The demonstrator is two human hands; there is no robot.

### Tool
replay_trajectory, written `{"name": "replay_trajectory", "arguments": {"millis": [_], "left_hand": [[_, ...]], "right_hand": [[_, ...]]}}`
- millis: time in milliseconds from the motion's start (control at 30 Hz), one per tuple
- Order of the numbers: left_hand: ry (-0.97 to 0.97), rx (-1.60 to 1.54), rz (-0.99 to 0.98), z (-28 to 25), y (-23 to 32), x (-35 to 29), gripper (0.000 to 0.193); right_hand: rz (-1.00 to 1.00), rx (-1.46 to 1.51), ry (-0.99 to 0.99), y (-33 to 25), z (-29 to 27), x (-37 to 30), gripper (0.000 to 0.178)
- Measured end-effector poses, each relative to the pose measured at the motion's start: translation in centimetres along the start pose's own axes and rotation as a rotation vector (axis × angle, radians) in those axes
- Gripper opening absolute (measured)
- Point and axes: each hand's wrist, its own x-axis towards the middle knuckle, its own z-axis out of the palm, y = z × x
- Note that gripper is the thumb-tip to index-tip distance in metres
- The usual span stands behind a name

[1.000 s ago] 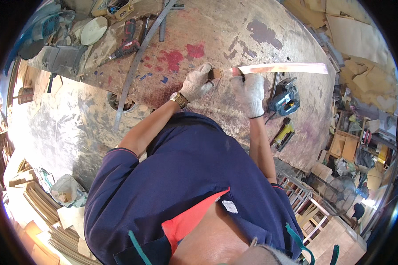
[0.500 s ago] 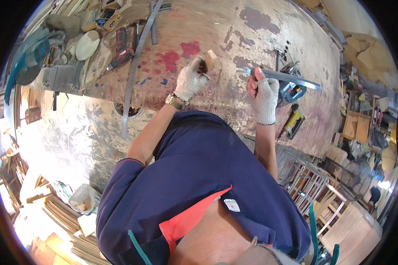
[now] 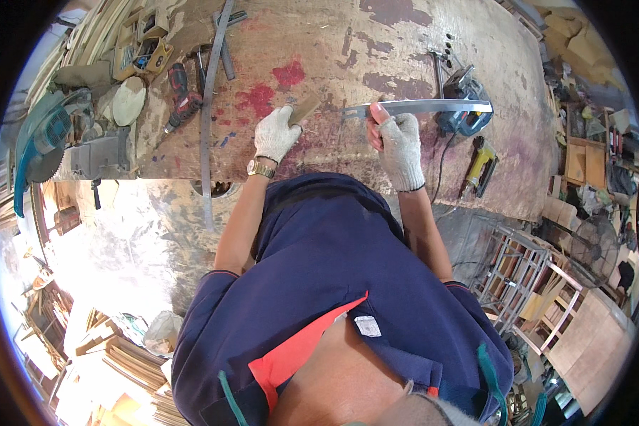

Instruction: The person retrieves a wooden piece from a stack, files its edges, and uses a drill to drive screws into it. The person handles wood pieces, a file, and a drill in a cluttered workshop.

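Note:
My left hand [image 3: 278, 135], in a pale work glove with bare fingertips, is closed on a small flat wood piece [image 3: 305, 108]. The piece sticks out to the right, just above the workbench [image 3: 192, 156]. My right hand [image 3: 402, 153], gloved the same way, grips a long flat silver metal strip [image 3: 433, 106] near its slotted left end, with the thumb up against it. The strip's right end reaches over a blue jigsaw [image 3: 466, 106]. Between my two hands there is a gap; the wood and the strip do not touch.
Left on the bench lie a red-black cordless drill [image 3: 182, 98], a hammer [image 3: 201, 69] and a long metal ruler [image 3: 206, 135]. A teal circular saw [image 3: 46, 138] stands far left. Right are another hammer [image 3: 438, 74] and a yellow-black tool [image 3: 479, 168]. A metal rack [image 3: 511, 263] stands lower right.
My left hand has moved left, and the wood piece now lies flatter, tilted rightward. My right hand has shifted left and up with the metal strip, which is now nearly level. The view has shifted slightly.

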Motion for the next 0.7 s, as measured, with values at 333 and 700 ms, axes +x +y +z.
{"name": "replay_trajectory", "arguments": {"millis": [333,700], "left_hand": [[0.387,-0.151,0.330,-5.5,5.4,-1.5,0.046],[0.402,-0.032,0.738,-8.6,9.2,-2.2,0.025]], "right_hand": [[0.006,-0.156,0.015,0.7,-0.2,0.2,0.034],[0.031,-0.637,0.060,0.5,0.6,0.1,0.054]]}}
